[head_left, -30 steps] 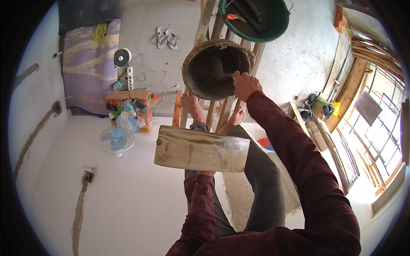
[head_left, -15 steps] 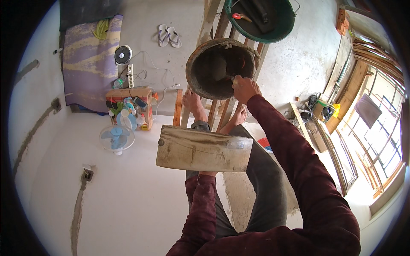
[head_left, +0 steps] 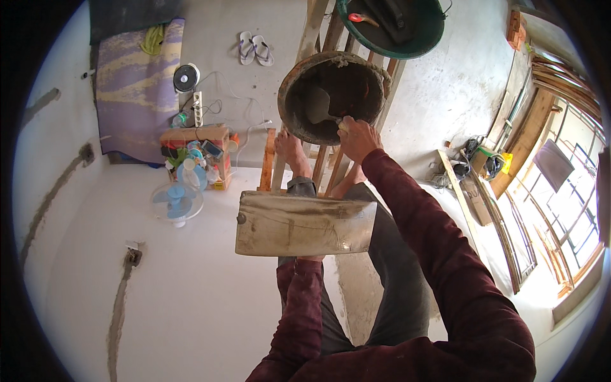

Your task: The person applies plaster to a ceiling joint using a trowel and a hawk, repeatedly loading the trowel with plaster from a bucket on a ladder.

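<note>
My left hand (head_left: pixel 311 258) is under a pale, mud-smeared rectangular plastering hawk (head_left: pixel 305 224), held level before my legs. The board hides nearly all of its fingers and whatever grip lies beneath. Farther off, my right hand (head_left: pixel 359 139) is wrapped round the handle of a trowel (head_left: pixel 317 108). The trowel's grey blade lies inside a round, dark bucket (head_left: pixel 284 105) with a crusted rim. Shadow obscures most of what the bucket contains.
I stand barefoot on wooden planks (head_left: pixel 279 170). Beyond the bucket is a green basin (head_left: pixel 398 55) with tools inside. Leftward are a blue fan (head_left: pixel 178 200), a cluttered box (head_left: pixel 213 132), a power strip (head_left: pixel 198 108) and slippers (head_left: pixel 256 48). Lumber (head_left: pixel 503 235) leans by the window at right.
My right hand and the trowel have shifted slightly left within the bucket, and more of the blade shows. The hawk stays nearly in place while the whole view moves a little.
</note>
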Tool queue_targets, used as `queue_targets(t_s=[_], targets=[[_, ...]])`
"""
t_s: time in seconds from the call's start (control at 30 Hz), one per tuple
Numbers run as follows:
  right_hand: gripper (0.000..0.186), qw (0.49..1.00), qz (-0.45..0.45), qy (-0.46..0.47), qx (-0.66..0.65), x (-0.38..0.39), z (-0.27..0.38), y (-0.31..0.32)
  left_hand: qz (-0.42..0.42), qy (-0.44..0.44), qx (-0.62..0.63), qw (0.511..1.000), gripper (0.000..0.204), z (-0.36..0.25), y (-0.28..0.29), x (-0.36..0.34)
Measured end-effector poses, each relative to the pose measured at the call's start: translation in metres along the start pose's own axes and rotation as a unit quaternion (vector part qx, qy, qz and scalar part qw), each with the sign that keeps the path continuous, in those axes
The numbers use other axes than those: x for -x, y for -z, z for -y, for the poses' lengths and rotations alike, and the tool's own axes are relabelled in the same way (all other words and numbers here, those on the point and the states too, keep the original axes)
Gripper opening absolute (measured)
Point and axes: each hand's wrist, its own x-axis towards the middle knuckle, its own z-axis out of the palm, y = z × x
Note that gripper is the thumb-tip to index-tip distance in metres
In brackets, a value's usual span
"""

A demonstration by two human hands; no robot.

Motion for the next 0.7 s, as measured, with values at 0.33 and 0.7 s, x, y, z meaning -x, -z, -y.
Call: queue_targets(t_s=[0.33,0.7], targets=[[0.043,0.994,-0.030,0.055,-0.086,0.014,-0.045,-0.018,0.007,-0.014,-0.008,1.000,0.053,-0.003,0.003,-0.021],[0.035,0.976,-0.091,0.149,-0.133,0.037,-0.091,-0.008,0.079,-0.045,-0.061,0.994,0.052,-0.037,0.026,-0.013]])
